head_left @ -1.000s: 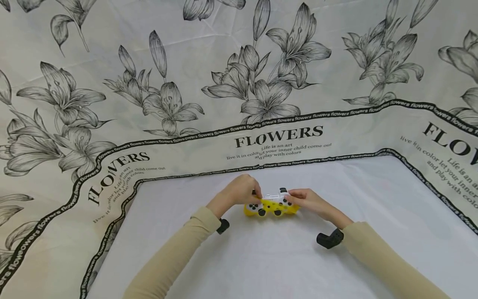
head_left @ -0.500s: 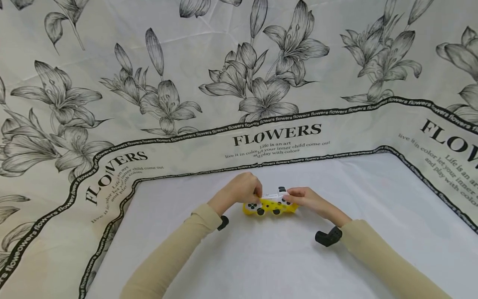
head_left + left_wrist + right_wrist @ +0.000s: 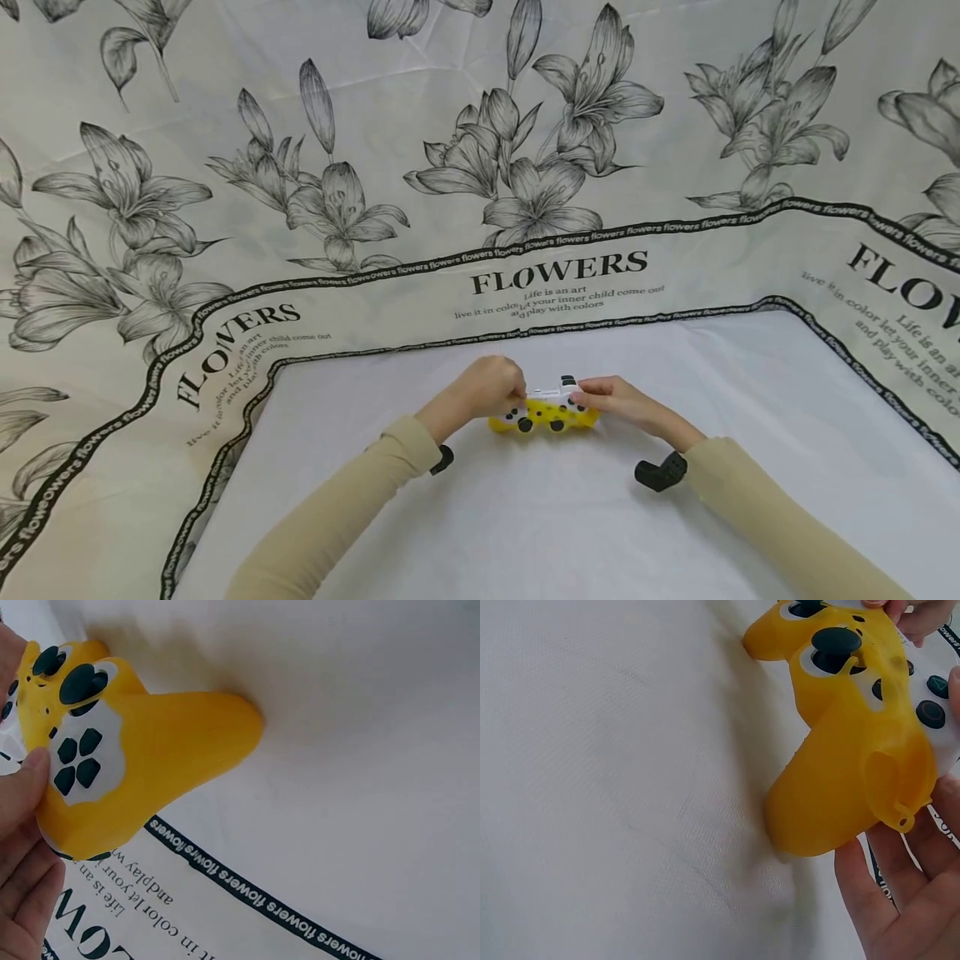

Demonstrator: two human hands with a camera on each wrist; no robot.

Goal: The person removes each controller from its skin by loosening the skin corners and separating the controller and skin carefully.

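Note:
Near the far side of the white surface, both hands hold a white game controller (image 3: 553,392) with black buttons and thumbsticks. A yellow silicone cover (image 3: 180,735) wraps its left grip in the left wrist view. In the right wrist view the cover hangs loose at the right end, where white shell and the round buttons (image 3: 931,714) lie outside it. My left hand (image 3: 487,387) grips the left part, thumb on the front and fingers behind. With my right hand (image 3: 626,404) I hold the right end, thumb near the buttons; its fingers (image 3: 900,862) lie behind the controller.
White cloth (image 3: 540,517) covers the work surface. Behind it rises a flower-printed fabric (image 3: 540,183) with a lettered border. A black wrist device (image 3: 662,472) hangs at the right sleeve, another (image 3: 444,460) at the left.
My left hand has shifted slightly down over the controller's left buttons, covering more of them. The right hand keeps its hold, and the controller stays nearly in place.

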